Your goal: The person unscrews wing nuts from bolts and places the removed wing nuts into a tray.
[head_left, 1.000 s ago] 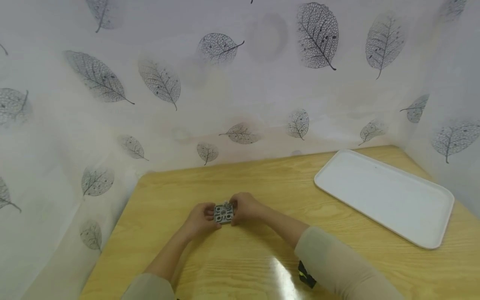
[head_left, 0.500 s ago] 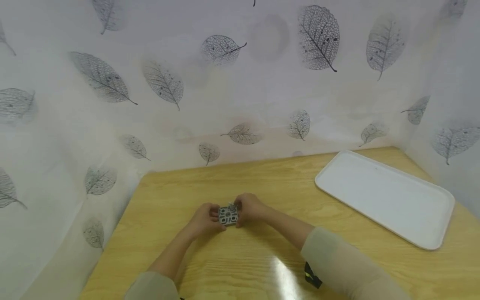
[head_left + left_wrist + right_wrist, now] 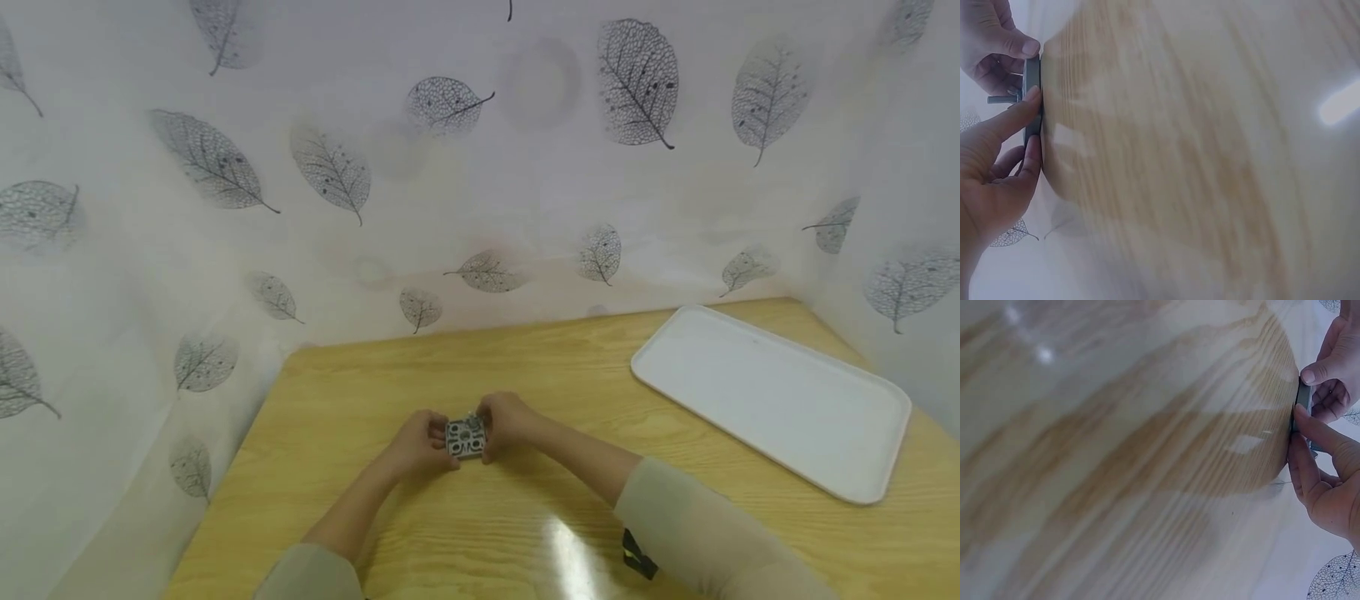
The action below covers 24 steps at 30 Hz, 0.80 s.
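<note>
A small square grey block (image 3: 466,437) with round holes and grooves on its upper face is low over or on the table, between both hands. My left hand (image 3: 418,446) grips its left side, thumb along the near edge. The right hand (image 3: 510,421) holds its right side, near a small metal piece at the far right corner. In the left wrist view the block (image 3: 1033,74) appears edge-on, with a thin rod (image 3: 1001,99) standing out from its top. Fingers of both hands meet the block (image 3: 1303,394) in the right wrist view too. Whether it touches the table is unclear.
A white rectangular tray (image 3: 772,400) lies at the right on the wooden table (image 3: 480,533). Leaf-patterned wall covering (image 3: 540,208) rises behind the table and on both sides. Beside the right sleeve is a small black item with yellow (image 3: 637,557), partly covered.
Both hands and the block have shifted slightly to the right in the head view, still together. The whole view has drifted a little, and the hold looks the same.
</note>
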{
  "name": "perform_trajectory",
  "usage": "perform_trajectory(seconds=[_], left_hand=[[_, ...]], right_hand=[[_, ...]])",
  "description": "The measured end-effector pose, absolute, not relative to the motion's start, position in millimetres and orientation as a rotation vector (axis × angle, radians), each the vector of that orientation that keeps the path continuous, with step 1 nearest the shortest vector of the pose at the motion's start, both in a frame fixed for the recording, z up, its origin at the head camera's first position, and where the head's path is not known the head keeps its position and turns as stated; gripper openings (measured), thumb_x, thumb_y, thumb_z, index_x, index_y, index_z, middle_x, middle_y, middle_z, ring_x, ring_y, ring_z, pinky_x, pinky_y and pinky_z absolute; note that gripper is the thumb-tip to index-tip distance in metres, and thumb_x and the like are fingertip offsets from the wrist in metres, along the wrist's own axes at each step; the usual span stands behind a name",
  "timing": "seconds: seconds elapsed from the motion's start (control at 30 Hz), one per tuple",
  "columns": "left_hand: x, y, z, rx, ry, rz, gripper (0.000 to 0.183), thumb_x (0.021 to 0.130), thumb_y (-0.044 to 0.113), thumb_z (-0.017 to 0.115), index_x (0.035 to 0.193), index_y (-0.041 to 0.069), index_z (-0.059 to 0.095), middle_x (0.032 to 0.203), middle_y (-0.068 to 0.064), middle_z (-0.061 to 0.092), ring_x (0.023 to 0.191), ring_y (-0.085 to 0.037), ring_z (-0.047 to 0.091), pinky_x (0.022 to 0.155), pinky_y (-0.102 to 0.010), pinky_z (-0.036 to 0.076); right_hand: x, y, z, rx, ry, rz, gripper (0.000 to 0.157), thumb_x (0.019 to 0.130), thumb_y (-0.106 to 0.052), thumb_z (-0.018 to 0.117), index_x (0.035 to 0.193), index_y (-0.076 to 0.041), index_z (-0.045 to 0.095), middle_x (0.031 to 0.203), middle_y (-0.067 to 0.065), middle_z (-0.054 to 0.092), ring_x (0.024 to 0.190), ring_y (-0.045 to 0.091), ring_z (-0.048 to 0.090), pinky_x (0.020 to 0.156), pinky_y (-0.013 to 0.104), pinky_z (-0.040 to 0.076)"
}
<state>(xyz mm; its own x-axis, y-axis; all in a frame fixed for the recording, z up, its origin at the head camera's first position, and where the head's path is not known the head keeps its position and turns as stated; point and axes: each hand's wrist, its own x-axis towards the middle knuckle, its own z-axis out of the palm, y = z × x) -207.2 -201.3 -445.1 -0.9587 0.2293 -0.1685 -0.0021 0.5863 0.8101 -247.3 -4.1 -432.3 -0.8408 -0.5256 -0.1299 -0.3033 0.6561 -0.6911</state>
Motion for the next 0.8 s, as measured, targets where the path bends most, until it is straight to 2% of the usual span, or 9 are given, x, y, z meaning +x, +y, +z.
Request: perform_trajectory(seconds=[0.8], left_hand=[[-199,-187,-445,0.234,2.529,1.358,0.071,0.061,0.007,0.087,0.119,-0.008,0.048,0.106,-0.014,0.059,0.094,-0.021,0.060,0.085,-0.031,0.059]], right_hand=[[-231,9,-426,-0.622,2.540,-0.990,0.058,0.048,0.002,0.089,0.099,0.003,0.062,0.090,0.007,0.063,0.083,0.019,0.057,0.084,0.034,0.057]])
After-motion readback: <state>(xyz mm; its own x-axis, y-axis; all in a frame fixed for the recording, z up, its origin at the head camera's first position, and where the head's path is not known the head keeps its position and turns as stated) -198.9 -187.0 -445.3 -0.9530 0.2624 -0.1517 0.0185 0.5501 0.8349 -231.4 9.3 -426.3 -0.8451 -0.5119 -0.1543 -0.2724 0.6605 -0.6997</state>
